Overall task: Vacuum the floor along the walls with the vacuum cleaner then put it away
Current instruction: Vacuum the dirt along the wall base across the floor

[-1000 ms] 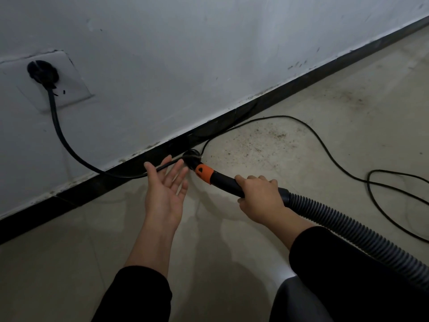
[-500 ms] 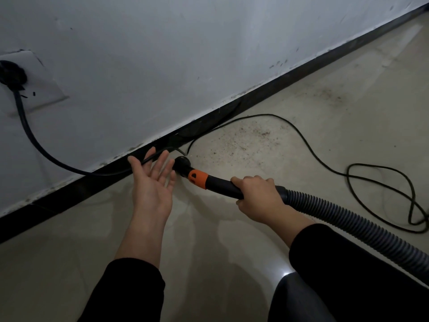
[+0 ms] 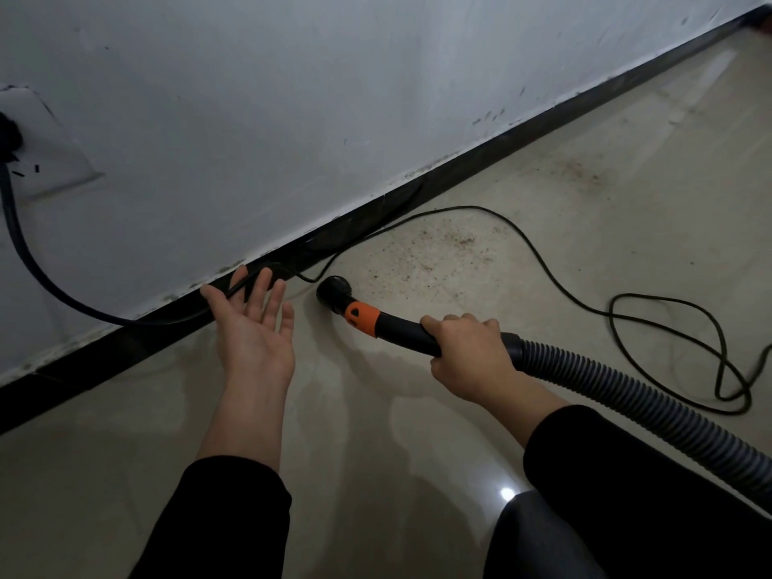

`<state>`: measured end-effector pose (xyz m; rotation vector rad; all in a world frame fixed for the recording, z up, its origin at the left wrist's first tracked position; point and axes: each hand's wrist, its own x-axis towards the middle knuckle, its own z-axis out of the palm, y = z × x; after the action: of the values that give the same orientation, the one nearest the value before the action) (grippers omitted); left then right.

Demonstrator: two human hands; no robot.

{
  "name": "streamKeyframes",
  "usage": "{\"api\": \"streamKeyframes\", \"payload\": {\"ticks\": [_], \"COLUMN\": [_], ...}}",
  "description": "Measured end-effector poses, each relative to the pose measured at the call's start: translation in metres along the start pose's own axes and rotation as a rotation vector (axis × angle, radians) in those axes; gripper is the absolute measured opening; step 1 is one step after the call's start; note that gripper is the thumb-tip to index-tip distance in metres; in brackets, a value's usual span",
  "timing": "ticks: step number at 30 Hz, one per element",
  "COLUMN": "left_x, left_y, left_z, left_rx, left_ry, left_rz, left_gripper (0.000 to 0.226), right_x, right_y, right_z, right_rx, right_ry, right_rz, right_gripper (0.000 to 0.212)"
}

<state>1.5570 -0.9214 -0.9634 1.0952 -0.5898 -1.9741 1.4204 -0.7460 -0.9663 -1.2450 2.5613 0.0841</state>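
Observation:
My right hand [image 3: 470, 355] grips the black handle of the vacuum hose, just behind its orange collar [image 3: 361, 318]. The round black nozzle [image 3: 333, 292] points at the floor near the black skirting board [image 3: 480, 160]. The ribbed grey hose [image 3: 635, 401] runs off to the lower right. My left hand [image 3: 252, 328] is held palm up with straight fingers, lifting the black power cord [image 3: 50, 286] where it crosses the fingers by the skirting. Brown dirt specks [image 3: 443, 252] lie on the beige floor right of the nozzle.
The cord comes from a plug [image 3: 8, 135] in a white wall socket [image 3: 50, 152] at the far left. A thin stretch of cord [image 3: 668, 328] loops over the floor to the right. More dirt [image 3: 580, 173] lies farther along the wall.
The nozzle has drawn back from the skirting and to the right, away from my left hand. The view has shifted right, so the socket now sits at the left edge.

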Motion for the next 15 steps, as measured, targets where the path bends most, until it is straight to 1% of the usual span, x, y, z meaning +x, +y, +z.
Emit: {"api": "streamKeyframes", "payload": {"ticks": [8,15], "left_x": [0.0,0.001], "left_y": [0.005,0.008], "left_z": [0.008,0.009], "left_rx": [-0.041,-0.089], "left_ry": [-0.097,-0.127], "left_rz": [0.0,-0.046], "left_gripper": [0.052,0.052], "right_x": [0.01,0.029], "right_y": [-0.005,-0.025], "right_z": [0.007,0.015], "right_rx": [0.007,0.01], "right_ry": [0.028,0.062], "right_rz": [-0.019,0.016], "right_gripper": [0.029,0.032]}}
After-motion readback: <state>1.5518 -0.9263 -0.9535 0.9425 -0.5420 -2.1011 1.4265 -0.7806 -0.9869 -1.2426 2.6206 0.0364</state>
